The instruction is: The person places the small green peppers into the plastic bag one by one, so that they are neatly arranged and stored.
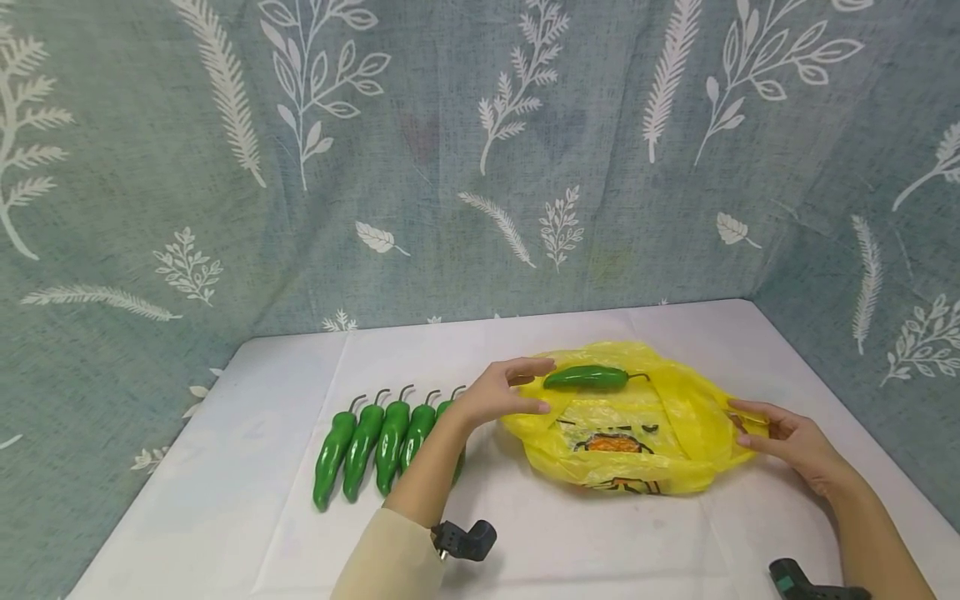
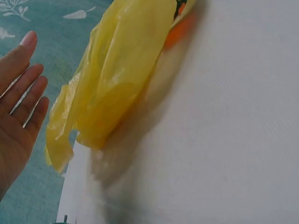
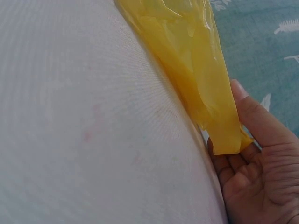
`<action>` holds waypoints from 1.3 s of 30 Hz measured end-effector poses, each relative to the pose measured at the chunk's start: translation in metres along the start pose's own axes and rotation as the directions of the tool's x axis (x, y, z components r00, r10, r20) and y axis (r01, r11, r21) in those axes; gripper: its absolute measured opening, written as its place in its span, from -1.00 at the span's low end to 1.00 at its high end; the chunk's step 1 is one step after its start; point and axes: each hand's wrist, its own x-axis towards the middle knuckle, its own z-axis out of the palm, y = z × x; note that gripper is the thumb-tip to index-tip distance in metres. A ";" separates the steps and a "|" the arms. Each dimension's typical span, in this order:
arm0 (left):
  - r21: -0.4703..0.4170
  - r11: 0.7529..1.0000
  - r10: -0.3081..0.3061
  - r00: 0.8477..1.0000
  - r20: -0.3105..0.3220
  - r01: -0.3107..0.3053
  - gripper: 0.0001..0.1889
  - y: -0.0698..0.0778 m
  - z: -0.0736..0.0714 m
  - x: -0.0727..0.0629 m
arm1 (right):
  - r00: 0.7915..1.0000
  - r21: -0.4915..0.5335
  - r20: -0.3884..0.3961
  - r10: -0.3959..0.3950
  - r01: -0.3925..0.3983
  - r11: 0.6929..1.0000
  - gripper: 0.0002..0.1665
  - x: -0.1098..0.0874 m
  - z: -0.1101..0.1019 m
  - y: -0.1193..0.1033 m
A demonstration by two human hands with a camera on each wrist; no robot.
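A yellow plastic bag (image 1: 678, 417) with printed orange and black marks lies flat on the table. One glossy green chili pepper (image 1: 588, 377) lies on the far part of the bag, its stem to the right. My left hand (image 1: 504, 390) is at the bag's left edge with fingers spread, holding nothing; the left wrist view shows this palm (image 2: 16, 130) apart from the plastic (image 2: 124, 70). At the opposite end, my right hand (image 1: 795, 446) has thumb and loosely bent fingers around the bag's handle (image 3: 224, 130), with no firm pinch visible.
Several more green chili peppers (image 1: 392, 446) lie side by side left of the bag, stems away from me; my left forearm partly covers the rightmost. White cloth covers the table (image 1: 225, 467). A blue-green leaf-patterned curtain (image 1: 435, 233) hangs behind and at the sides.
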 end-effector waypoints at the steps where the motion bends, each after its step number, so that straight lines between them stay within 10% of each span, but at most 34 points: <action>1: 0.001 1.000 0.002 1.000 0.001 -0.002 -0.34 -0.001 0.000 -0.002 | 1.000 0.000 0.000 0.001 -0.001 1.000 -0.35 0.000 0.000 0.000; 39: 0.078 0.997 0.002 0.957 -0.291 0.022 -0.31 -0.016 -0.049 -0.109 | 1.000 0.035 0.003 -0.025 0.025 0.999 -0.42 -0.001 0.000 0.002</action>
